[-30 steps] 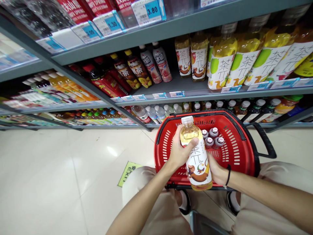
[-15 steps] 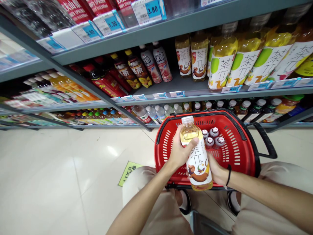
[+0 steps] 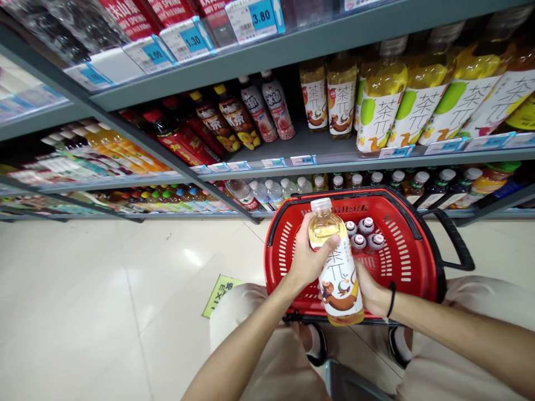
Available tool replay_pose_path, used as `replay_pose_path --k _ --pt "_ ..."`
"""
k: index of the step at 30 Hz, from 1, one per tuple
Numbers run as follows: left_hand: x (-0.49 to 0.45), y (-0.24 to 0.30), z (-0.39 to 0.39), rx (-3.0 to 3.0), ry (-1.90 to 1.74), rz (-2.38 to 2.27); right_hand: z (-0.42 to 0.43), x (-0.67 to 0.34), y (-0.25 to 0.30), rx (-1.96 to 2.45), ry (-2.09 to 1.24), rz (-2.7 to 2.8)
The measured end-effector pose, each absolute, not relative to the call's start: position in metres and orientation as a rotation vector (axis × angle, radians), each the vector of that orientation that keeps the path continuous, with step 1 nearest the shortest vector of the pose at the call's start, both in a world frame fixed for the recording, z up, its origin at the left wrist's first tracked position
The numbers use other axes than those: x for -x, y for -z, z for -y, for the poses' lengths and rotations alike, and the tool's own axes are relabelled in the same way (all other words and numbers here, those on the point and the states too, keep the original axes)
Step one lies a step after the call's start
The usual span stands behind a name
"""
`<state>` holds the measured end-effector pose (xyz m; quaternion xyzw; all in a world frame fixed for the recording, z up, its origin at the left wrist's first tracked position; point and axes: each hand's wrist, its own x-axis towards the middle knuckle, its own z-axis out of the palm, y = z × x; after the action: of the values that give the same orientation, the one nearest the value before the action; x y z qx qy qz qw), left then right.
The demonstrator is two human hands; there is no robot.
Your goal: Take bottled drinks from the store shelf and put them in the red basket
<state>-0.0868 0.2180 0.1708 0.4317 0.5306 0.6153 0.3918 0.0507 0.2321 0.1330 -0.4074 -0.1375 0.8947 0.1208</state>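
I hold a yellow tea bottle (image 3: 336, 264) with a white cap and white label upright over the near rim of a red shopping basket (image 3: 401, 256). My left hand (image 3: 307, 259) wraps round the bottle's upper part, thumb across the front. Around the lower part, from behind, my right hand (image 3: 370, 289) is closed, a black band on its wrist. Several white-capped bottles (image 3: 363, 234) stand inside the basket.
Grey shelves (image 3: 317, 159) run across the back, stocked with tea and drink bottles and blue price tags. Matching tea bottles (image 3: 328, 100) stand on the middle shelf. The basket's black handle (image 3: 455, 239) sticks out right. A green floor sticker (image 3: 219, 295) lies on the pale tiles.
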Motion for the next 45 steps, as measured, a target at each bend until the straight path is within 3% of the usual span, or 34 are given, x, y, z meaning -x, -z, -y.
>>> replay_pose_path --k 4,45 --pt "0.087 -0.172 -0.218 -1.107 -1.548 -1.367 -0.232 -0.048 -0.144 1.368 -2.556 0.314" --pt "0.086 -0.17 -0.217 -1.081 -1.522 -1.373 -0.234 -0.046 -0.161 1.374 -2.565 0.254"
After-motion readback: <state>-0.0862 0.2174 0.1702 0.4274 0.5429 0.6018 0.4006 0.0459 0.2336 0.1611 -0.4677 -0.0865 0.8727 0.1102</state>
